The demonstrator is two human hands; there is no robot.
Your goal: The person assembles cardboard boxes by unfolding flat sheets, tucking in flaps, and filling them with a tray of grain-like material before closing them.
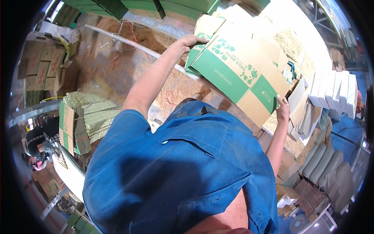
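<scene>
My left hand: curled, gripping the left edge of the green-and-tan carton.
My right hand: curled round its right edge, thumb apparently hidden.

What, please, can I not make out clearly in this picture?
- Head view: underside of the green-and-tan cardboard, hidden by its upper face.
- Head view: some fingers of the right hand, hidden behind that cardboard.
- Head view: tops of the green cartons, cut off by the upper edge.
- Head view: what the co-worker at left handles, too small to tell.
</scene>
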